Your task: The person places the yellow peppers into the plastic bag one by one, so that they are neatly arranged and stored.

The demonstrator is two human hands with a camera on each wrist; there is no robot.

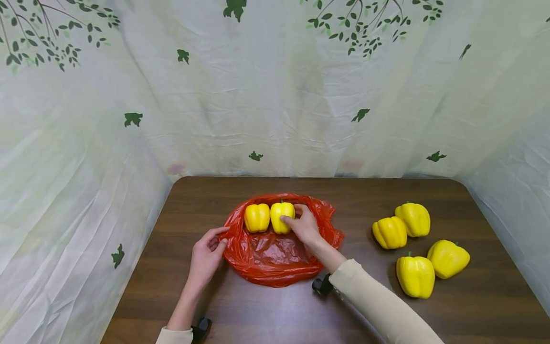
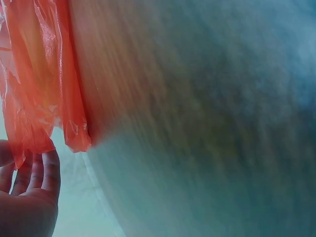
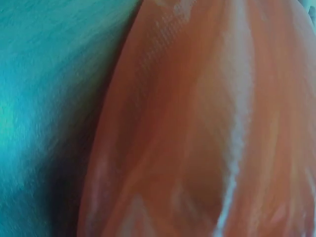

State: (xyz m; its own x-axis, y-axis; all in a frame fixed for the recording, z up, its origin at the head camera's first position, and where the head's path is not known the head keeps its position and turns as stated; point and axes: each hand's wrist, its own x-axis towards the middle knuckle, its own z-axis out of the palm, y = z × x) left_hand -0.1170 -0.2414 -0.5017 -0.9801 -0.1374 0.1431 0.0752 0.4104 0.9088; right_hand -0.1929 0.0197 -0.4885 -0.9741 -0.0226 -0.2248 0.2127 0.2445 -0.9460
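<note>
A red plastic bag (image 1: 279, 279) lies spread on the table with its mouth facing up. Inside it, a yellow bell pepper (image 1: 257, 218) sits at the left, beside a second yellow bell pepper (image 1: 281, 210). My right hand (image 1: 306, 225) grips this second pepper, thumb in front and fingers at its right side. At the bag's left rim, my left hand (image 1: 207, 255) pinches the plastic; the left wrist view shows its fingers (image 2: 51, 170) against the bag's edge (image 2: 76, 133). Only the bag's wall (image 3: 197, 123) fills the right wrist view, hiding the right hand there.
On the right of the brown wooden table (image 1: 266, 315) are several more yellow bell peppers, among them an upright one (image 1: 415, 277) and one lying tilted (image 1: 448, 259). A pale curtain with leaf prints (image 1: 279, 95) hangs behind the table's far edge.
</note>
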